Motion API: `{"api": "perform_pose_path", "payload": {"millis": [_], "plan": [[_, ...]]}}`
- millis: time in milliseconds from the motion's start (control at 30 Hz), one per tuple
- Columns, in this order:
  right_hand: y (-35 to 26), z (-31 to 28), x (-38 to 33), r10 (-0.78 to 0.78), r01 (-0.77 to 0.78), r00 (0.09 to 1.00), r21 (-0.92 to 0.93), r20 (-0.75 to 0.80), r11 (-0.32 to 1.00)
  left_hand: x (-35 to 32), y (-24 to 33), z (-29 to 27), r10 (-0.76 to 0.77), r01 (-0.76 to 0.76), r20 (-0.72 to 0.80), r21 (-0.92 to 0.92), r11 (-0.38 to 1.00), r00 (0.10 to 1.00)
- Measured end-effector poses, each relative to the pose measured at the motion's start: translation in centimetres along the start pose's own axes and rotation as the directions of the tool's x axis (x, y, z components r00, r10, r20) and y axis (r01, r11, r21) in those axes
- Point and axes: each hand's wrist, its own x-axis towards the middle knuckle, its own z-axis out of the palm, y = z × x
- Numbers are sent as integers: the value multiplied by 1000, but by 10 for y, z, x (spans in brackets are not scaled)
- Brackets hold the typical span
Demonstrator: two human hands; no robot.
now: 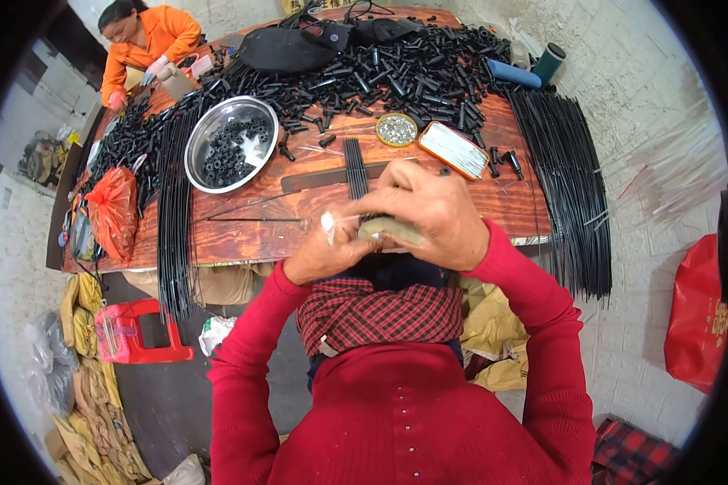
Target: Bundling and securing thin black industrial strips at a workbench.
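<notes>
Thin black rods (356, 171) lie across a dark flat bar (319, 179) on the wooden table (501, 194), running up to the left hand (323, 249) and right hand (438, 208). Both curl near a greyish-green piece (391, 231); I cannot tell what each grips. Farther left stands a steel bowl (210, 129).

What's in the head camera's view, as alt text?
A person's left hand and right hand close together at a wooden table, near thin black rods. Beyond: a metal bowl, heaped black parts and a co-worker in orange.
</notes>
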Motion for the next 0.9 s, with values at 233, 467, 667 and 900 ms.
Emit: {"api": "perform_pose_path", "payload": {"millis": [233, 467, 667, 900], "plan": [[-4, 14, 5, -35, 34, 999, 26, 25, 999, -38, -85, 24, -95, 94, 13, 43, 995, 995], [-4, 17, 2, -30, 27, 999, 103, 27, 994, -27, -88, 23, 108, -114, 42, 175, 978, 993], [-4, 24, 8, -46, 40, 997, 108, 58, 993, -9, -55, 9, 266, -264, 31, 276, 924, 964], [-8, 24, 12, -119, 112, 992, 179, 30, 978, -12, -21, 0, 149, -144, -11, 199, 969, 989]]}}
